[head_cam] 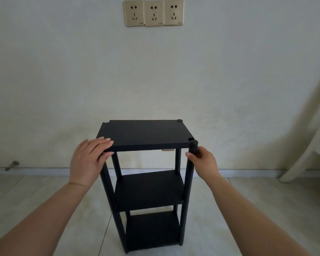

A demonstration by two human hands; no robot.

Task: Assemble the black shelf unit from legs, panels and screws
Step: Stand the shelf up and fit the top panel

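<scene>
The shelf [148, 182] stands upright on the floor by the wall, three panels stacked, so this looks like the last step: seating the top panel [146, 134]. The left hand [90, 159] clasps its corner at eight o'clock, fingers flat on top and thumb underneath. The right hand [203, 164] grasps the leg [189, 191] at four o'clock, whose tip stands just outside its notch. Next, I'd guess, that leg needs nudging inward until it locks.
</scene>
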